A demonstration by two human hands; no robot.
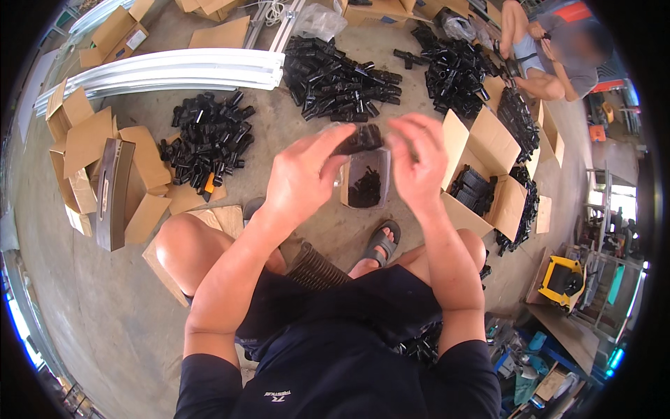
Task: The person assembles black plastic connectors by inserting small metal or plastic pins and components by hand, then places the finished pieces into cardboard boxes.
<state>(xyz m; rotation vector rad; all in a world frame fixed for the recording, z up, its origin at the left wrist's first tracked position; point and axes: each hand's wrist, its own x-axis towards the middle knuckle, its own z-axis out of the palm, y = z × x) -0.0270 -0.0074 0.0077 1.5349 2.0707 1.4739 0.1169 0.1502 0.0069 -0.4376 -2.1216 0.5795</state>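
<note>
My left hand [303, 171] is closed on a black plastic fitting [361, 140], its fingers and thumb at the part's left end. Just off the other end is my right hand [419, 160], its fingers bent and smeared by motion; whether they pinch anything small cannot be seen. Below both hands, on the floor, a clear plastic tub [345, 195] holds small black pieces [368, 187]. Close to my right forearm stands an open cardboard box [494, 140] with black fittings [474, 190] lined up in it.
Heaps of black fittings lie ahead: left [208, 133], middle [342, 80] and right [457, 73]. Long white metal profiles [174, 70] stretch across the far left. Open cartons [143, 157] stand at left. Another person [551, 49] sits at the far right. A yellow-framed item [560, 281] is at right.
</note>
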